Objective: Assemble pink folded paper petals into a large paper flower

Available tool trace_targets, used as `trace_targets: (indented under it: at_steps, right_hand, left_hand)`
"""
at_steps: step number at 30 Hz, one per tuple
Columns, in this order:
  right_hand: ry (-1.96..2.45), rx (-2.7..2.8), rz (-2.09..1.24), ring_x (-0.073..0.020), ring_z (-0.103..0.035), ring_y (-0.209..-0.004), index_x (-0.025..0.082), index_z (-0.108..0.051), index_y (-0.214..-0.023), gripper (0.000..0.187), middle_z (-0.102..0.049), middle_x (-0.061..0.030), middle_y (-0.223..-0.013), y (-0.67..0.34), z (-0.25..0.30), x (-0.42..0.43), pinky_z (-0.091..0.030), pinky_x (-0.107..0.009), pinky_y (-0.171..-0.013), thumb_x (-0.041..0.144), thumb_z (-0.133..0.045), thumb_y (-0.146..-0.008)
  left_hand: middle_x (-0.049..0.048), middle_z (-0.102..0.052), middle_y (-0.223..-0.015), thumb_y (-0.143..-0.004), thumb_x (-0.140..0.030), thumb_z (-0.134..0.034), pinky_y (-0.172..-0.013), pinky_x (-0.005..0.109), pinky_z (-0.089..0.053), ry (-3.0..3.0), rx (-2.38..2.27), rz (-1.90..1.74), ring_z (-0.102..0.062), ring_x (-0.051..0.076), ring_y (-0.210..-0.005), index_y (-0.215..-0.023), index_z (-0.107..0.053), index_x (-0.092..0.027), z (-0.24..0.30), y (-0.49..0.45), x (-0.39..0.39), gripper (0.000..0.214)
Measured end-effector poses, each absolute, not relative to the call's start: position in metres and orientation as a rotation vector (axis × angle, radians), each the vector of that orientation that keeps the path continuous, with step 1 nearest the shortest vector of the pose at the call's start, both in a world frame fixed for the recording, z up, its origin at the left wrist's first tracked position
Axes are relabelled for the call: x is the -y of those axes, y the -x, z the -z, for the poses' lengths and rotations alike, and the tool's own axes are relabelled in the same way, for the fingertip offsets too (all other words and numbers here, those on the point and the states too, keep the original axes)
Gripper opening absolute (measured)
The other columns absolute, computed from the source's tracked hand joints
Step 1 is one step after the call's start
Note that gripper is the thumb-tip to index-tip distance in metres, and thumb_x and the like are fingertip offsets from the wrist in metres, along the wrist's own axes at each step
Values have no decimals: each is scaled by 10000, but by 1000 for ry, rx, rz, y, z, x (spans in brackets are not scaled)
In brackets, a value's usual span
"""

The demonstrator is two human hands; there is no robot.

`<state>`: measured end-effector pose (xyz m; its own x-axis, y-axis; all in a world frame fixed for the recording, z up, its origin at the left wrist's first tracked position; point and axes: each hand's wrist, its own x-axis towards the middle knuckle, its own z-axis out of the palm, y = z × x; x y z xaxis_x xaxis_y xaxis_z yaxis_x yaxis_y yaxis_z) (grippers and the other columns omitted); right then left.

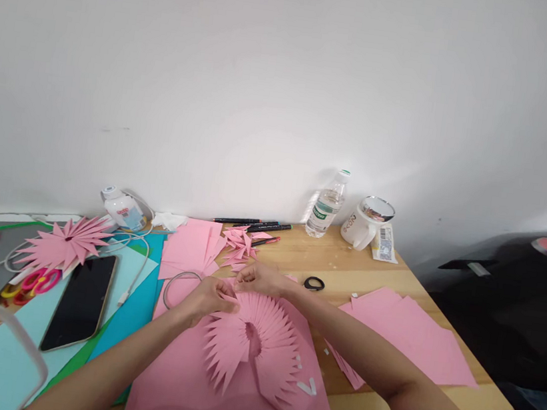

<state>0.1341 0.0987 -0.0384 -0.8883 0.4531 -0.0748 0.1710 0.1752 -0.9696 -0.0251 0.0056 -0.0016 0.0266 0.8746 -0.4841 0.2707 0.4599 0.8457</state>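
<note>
A pleated pink paper fan (280, 340), curved almost into a ring with pointed outer tips, lies on a large pink sheet (170, 380). My left hand (213, 299) is closed in a pinch at the fan's upper left edge. Close beside it, my right hand (260, 278) has its fingers pressed together on the folds at the top. The fingers hide the exact spot that each one grips. A gap shows at the fan's lower side. White strips (306, 387) lie just right of it.
Pink sheets (408, 330) are spread at right, near a black tape ring (314, 283). Folded pink pieces (241, 244), pens (270, 227), a water bottle (328, 205) and a mug (366, 224) stand or lie behind. At left are a phone (82, 301), a pink rosette (67, 242) and scissors (38, 285).
</note>
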Motion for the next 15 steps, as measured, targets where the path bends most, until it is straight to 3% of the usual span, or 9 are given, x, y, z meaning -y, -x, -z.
trace_targets:
  at_steps: [15]
  right_hand:
    - [535, 2261, -1742, -102, -411, -649, 138, -603, -753, 432, -494, 18, -696, -133, 35, -100, -330, -228, -606, 565, -545, -786]
  left_hand:
    - [-69, -442, -517, -452, -211, -723, -430, 205, -271, -931, -1555, -638, -400, 80, -478, -594, -513, -174, -6, 19, -3, 256]
